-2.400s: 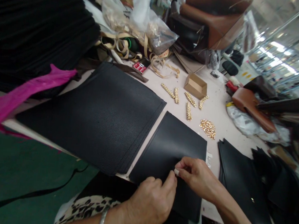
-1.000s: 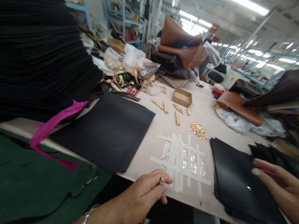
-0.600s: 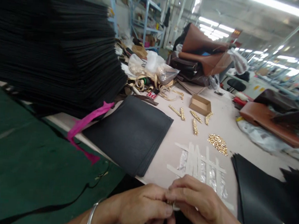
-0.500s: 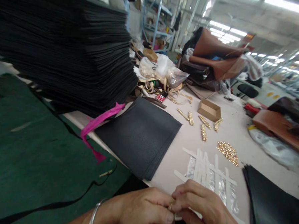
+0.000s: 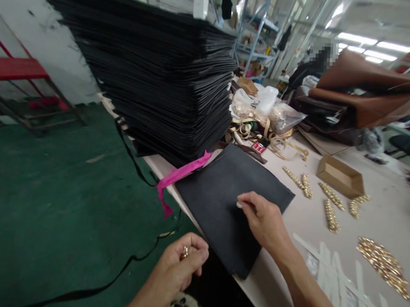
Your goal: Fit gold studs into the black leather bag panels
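Note:
My left hand (image 5: 181, 267) is curled closed in front of the table edge, with a small shiny gold metal piece (image 5: 185, 252) showing between thumb and forefinger. My right hand (image 5: 265, 218) is over the stack of black leather sheets (image 5: 219, 198), thumb and forefinger pinched on a tiny whitish bit (image 5: 239, 204) whose kind I cannot make out. To the right of that hand, pale strips (image 5: 334, 270) lie with clear plastic on the table. Rows of gold metal pieces (image 5: 331, 216) and a loose heap of gold pieces (image 5: 383, 266) lie farther right.
A tall pile of black sheets (image 5: 167, 87) stands at the left back, a pink strip (image 5: 183, 170) hanging by it. An open cardboard box (image 5: 341, 176), plastic bags (image 5: 282, 116) and brown leather (image 5: 366, 93) occupy the far side. Green floor (image 5: 85, 202) lies left.
My hands, together before, have come apart. The right has moved out over the black sheets with the whitish bit; the left keeps the gold piece. The view has turned left.

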Tool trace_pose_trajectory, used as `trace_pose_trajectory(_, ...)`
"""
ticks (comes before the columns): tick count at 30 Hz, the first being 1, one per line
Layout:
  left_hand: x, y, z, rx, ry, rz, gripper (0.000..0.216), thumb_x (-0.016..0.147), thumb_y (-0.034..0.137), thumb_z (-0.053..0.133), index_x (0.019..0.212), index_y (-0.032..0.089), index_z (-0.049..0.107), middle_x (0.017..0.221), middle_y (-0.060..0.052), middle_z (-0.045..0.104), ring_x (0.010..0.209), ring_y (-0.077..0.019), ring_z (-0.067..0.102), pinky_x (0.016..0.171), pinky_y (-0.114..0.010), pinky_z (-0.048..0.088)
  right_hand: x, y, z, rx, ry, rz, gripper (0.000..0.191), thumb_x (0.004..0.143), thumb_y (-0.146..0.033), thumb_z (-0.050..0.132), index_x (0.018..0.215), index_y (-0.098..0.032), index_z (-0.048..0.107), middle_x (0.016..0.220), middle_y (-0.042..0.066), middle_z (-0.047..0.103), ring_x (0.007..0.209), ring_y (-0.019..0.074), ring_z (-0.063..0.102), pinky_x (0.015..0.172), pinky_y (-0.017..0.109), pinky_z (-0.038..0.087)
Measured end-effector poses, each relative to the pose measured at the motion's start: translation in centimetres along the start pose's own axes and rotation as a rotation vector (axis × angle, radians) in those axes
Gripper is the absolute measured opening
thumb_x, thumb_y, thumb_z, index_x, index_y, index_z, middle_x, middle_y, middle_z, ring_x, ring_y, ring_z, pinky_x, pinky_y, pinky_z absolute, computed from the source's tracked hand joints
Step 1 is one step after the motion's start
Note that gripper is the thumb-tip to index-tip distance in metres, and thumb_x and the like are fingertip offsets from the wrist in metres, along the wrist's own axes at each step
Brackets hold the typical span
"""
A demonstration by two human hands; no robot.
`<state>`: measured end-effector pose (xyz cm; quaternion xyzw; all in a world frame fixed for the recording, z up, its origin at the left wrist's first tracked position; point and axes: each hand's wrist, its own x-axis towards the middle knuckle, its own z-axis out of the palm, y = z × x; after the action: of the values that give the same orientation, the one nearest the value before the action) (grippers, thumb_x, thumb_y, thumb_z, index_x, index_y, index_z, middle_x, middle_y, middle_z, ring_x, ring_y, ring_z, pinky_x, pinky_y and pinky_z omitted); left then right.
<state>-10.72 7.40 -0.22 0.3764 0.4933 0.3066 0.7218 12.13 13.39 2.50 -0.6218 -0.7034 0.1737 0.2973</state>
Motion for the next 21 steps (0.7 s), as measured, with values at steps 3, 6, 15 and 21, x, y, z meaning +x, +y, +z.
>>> trace_pose_trajectory(3, 0.5, -0.5, -0.5, -0.083, 0.105, 0.0, 0.037, 0.082, 0.05, 0.069, 0.097, 0.019, 0.058, 0.068, 0.007, 0.053, 0.045, -0.0023, 0.027, 0.043, -0.016, 0.02, 0.5, 0.3, 1.0, -0.054, -0.035, -0.046, 0.021, 0.093, -0.019, 0.05, 0.098, -0.021, 0.07, 0.092, 0.004, 0.073, 0.088, 0.0191, 0.066, 0.082, 0.031, 0.049)
trace_pose_trajectory(6, 1.0, -1.1, -0.7, -0.169, 0.109, 0.068, 0.034, 0.08, 0.046, 0.073, 0.097, 0.019, 0.062, 0.075, 0.003, 0.062, 0.058, -0.0069, 0.05, 0.059, -0.019, 0.045, -1.5, -0.1, 0.6, 0.015, -0.162, -0.021, 0.02, 0.095, -0.021, 0.05, 0.097, -0.024, 0.07, 0.09, 0.002, 0.073, 0.084, 0.0176, 0.066, 0.078, 0.03, 0.048)
trace_pose_trajectory(15, 0.4, -0.9, -0.6, -0.32, 0.003, 0.094, 0.036, 0.085, 0.038, 0.071, 0.117, 0.02, 0.07, 0.115, -0.007, 0.072, 0.105, -0.0231, 0.066, 0.1, -0.037, 0.05, -4.5, -1.2, 0.5, 0.361, -0.356, 0.374, 0.017, 0.089, -0.036, 0.062, 0.092, -0.023, 0.072, 0.077, -0.001, 0.067, 0.071, 0.0133, 0.059, 0.066, 0.025, 0.046)
trace_pose_trajectory(21, 0.2, 1.1, 0.0, -0.386, -0.096, 0.032, 0.044, 0.08, 0.034, 0.077, 0.12, 0.02, 0.068, 0.108, -0.007, 0.074, 0.093, -0.021, 0.069, 0.086, -0.032, 0.055, -2.3, -1.8, 1.9, 0.591, -0.367, 0.513, 0.022, 0.083, -0.039, 0.067, 0.09, -0.019, 0.073, 0.066, -0.002, 0.06, 0.06, 0.0105, 0.056, 0.056, 0.021, 0.048)
